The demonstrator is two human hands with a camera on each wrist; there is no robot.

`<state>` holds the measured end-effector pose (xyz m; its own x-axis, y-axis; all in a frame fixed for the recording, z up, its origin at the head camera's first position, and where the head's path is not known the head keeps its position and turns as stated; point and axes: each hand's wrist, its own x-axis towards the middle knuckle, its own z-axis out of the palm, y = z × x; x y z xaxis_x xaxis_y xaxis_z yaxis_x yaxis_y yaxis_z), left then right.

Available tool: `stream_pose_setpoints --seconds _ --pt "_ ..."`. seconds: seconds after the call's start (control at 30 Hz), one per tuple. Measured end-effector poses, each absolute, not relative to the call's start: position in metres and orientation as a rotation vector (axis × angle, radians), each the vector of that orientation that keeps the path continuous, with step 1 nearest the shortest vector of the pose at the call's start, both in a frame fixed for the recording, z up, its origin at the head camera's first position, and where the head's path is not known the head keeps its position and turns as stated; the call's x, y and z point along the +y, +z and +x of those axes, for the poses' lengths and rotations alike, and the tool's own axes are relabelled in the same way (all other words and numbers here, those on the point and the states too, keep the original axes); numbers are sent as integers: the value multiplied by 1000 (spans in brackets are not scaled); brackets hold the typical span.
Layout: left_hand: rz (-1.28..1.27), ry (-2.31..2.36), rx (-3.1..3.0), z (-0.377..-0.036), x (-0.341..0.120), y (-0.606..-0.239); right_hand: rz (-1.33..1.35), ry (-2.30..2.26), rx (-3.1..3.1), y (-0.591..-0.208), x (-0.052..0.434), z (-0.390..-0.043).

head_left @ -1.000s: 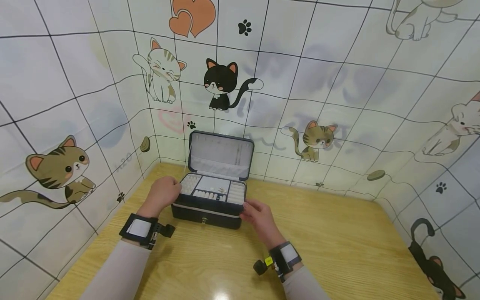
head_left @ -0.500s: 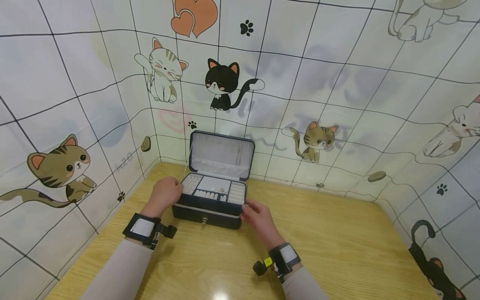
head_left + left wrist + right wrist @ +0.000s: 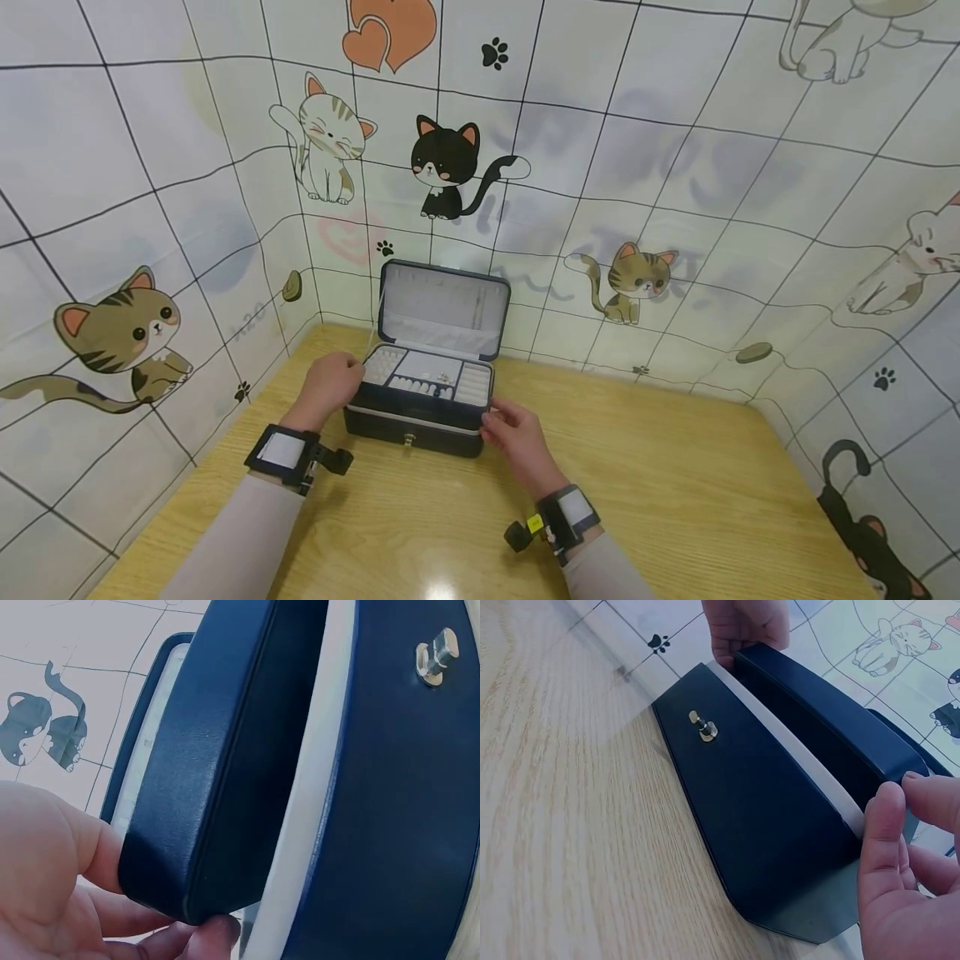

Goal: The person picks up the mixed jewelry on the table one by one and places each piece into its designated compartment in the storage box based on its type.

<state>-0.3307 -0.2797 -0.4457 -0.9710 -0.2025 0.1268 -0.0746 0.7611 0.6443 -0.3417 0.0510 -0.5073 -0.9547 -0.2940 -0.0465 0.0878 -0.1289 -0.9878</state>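
Observation:
A dark blue jewelry box (image 3: 442, 440) stands on the table with its pale-lined lid (image 3: 442, 304) raised. Its upper tray (image 3: 427, 367) has white ring rolls and small compartments, with a few tiny pieces of jewelry in the middle. My left hand (image 3: 327, 387) grips the tray's left end, thumb above and fingertips under the lower edge in the left wrist view. At the opposite end, my right hand (image 3: 519, 437) pinches the tray's corner. Both wrist views show a dark gap between the tray (image 3: 202, 765) and the white-rimmed base (image 3: 757, 802). The base's interior is hidden.
The light wood table (image 3: 645, 467) reaches forward and right of the box. A wall covering (image 3: 570, 142) with printed cats stands close behind the lid and along the left. A metal latch (image 3: 408, 440) juts from the base's front.
The tray's front edge sits very slightly higher. Both hands keep their holds at its two ends, and the base and lid stay in place.

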Motion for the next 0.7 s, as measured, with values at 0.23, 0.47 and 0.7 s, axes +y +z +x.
stream_pose_setpoints --seconds 0.23,0.47,0.7 --pt "250 -1075 -2743 -333 -280 -448 -233 -2212 1874 -510 48 -341" --pt "260 -1047 -2741 -332 -279 -448 -194 -2235 1883 -510 46 -341" --pt "251 -984 -2756 -330 -278 -447 -175 -2229 1887 -511 46 -342"
